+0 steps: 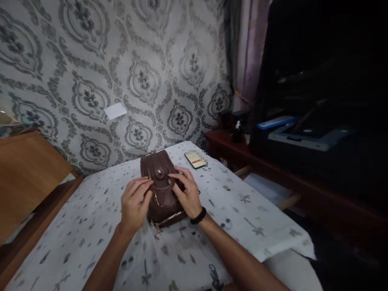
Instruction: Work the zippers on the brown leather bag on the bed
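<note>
A brown leather-look bag [166, 197] lies on the printed white cloth, with gold-coloured zips and a tab with a round metal clasp [159, 173] on its upper side. My left hand [135, 202] is at its left side, thumb and fingers drawn together on the edge near the front pocket. From the right, my right hand [189, 194] reaches over the bag, its thumb and forefinger pinching by the pocket's curved opening. A black band circles my right wrist. What exactly lies between the fingertips is too small to make out.
A phone [195, 159] with a lit screen lies beyond the bag on the cloth [236, 202]. To the right, an open drawer [266, 188] juts from a dark red cabinet [224, 141] bearing a small bottle [238, 132]. A wooden panel [33, 173] stands left; a patterned wall rises behind.
</note>
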`<state>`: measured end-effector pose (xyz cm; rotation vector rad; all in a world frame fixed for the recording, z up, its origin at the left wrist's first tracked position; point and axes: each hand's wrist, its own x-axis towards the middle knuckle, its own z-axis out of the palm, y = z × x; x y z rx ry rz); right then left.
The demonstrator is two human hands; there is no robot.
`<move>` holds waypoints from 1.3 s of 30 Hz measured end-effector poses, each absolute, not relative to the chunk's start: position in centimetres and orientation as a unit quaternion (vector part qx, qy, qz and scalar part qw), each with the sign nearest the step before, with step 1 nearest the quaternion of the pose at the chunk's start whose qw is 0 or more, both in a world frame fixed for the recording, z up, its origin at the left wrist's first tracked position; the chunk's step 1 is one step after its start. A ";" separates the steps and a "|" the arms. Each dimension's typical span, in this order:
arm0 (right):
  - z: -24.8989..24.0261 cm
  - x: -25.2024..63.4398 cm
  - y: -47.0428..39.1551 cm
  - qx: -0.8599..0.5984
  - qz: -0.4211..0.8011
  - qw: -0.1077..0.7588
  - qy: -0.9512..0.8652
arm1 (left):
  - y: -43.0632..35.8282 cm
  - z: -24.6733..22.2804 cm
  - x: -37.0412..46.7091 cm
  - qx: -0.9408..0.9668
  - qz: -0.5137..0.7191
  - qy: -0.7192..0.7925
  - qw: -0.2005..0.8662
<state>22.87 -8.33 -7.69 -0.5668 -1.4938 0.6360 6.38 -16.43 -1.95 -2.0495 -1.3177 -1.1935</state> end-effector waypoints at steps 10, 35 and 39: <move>-6.9 23.2 -8.6 -0.243 0.322 0.664 -0.629 | -14.0 1.3 10.5 -0.763 -0.354 -0.532 0.099; -7.0 23.2 -8.5 -0.248 0.327 0.660 -0.629 | -14.3 5.6 8.6 -0.748 -0.302 -0.581 0.106; -6.8 23.1 -8.9 -0.252 0.287 0.662 -0.645 | -15.8 5.2 8.3 -0.729 -0.355 -0.580 0.074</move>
